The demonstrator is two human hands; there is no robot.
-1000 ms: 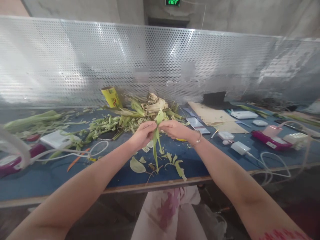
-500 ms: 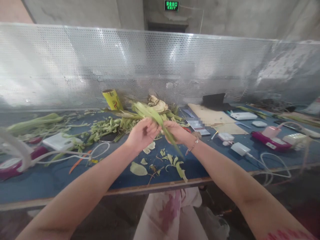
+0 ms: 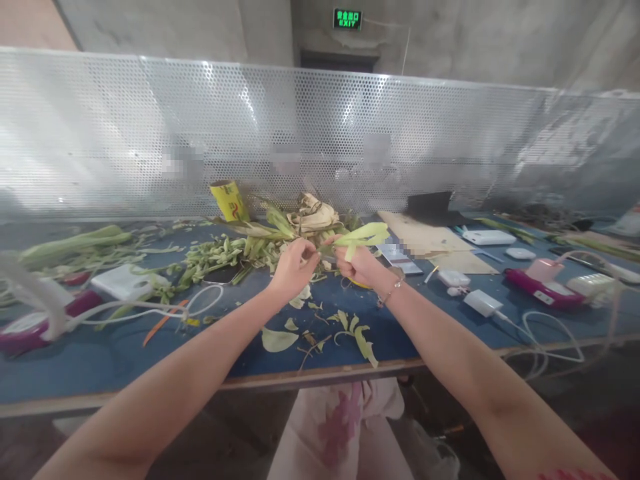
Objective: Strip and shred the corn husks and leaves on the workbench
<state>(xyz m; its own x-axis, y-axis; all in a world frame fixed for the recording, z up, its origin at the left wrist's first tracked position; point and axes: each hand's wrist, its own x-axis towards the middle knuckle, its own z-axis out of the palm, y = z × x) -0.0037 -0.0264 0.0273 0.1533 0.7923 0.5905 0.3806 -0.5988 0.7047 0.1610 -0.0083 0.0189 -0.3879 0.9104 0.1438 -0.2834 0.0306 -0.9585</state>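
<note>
Both hands meet above the middle of the blue table (image 3: 100, 360). My left hand (image 3: 293, 270) pinches one end of a thin green leaf strip (image 3: 367, 235). My right hand (image 3: 357, 263), with a bracelet on its wrist, is closed around the same strip, whose pale green free end curls up and to the right of the fist. Below the hands lie torn leaf scraps (image 3: 357, 333) near the table's front edge. Behind the hands sits a pile of green leaves and dry husks (image 3: 270, 237).
A perforated metal screen (image 3: 150, 133) walls off the table's far side, with a yellow cup (image 3: 229, 200) against it. White chargers and cables (image 3: 483, 301), pink devices (image 3: 543, 280) and cardboard (image 3: 425, 233) lie at right. A white box (image 3: 123, 283), cables and long leaves lie at left.
The leaf hung down from both hands, then swung slanted across them; now it is folded short, its end sticking up and right of my right fist. The camera tilted slightly.
</note>
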